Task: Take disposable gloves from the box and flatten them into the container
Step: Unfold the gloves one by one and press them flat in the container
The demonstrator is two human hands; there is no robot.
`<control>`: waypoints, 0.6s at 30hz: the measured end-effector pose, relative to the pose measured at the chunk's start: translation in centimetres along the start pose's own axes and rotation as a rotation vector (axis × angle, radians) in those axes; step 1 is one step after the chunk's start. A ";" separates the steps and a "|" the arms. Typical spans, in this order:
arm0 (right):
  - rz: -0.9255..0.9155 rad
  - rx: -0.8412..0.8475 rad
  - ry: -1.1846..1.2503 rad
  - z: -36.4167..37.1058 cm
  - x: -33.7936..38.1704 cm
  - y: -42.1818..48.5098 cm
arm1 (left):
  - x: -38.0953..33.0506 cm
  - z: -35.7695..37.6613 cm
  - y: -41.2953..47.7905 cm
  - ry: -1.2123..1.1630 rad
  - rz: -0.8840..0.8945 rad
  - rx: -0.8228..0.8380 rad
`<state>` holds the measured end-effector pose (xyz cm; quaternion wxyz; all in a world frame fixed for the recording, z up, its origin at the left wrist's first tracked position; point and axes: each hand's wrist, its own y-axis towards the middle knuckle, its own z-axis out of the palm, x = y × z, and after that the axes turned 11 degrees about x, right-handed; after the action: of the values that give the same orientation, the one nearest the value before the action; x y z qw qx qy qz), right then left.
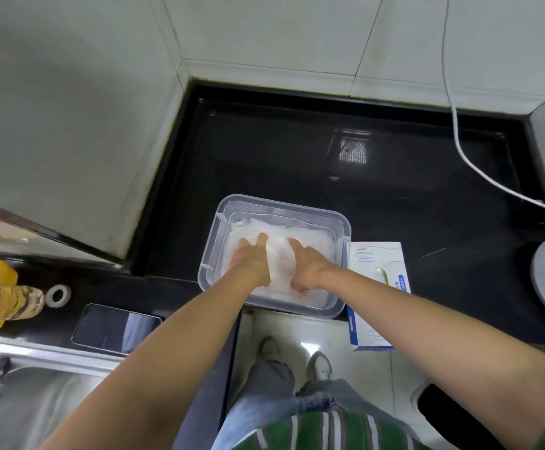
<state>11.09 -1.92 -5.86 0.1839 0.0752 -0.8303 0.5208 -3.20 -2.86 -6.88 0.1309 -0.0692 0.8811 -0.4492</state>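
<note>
Translucent plastic container point(211, 254) on black counter point(297, 164). Left hand point(250, 259) lies flat, pressing the gloves point(281, 254) inside; right hand point(307, 271) just beside, apart, also pressing, gripping nothing. Judgement: sweep the 2 palms outward from centre to expel air. Box point(375, 277) just right of container.

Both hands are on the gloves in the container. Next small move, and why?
Probably lift the right hand and reach for the box to take another glove. It and the left hand press flat on the gloves in the container, the pile looks spread out, and the box lies just beside the container on the right.
</note>
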 end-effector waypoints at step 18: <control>-0.496 -0.627 0.312 -3.8 -1.4 -4.4 | -2.2 -1.1 -3.7 -0.008 0.149 -0.473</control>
<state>14.62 -0.55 -1.25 0.4410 0.1333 -0.8673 0.1885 -1.44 -3.70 -2.89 0.1475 -0.0345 0.9639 -0.2190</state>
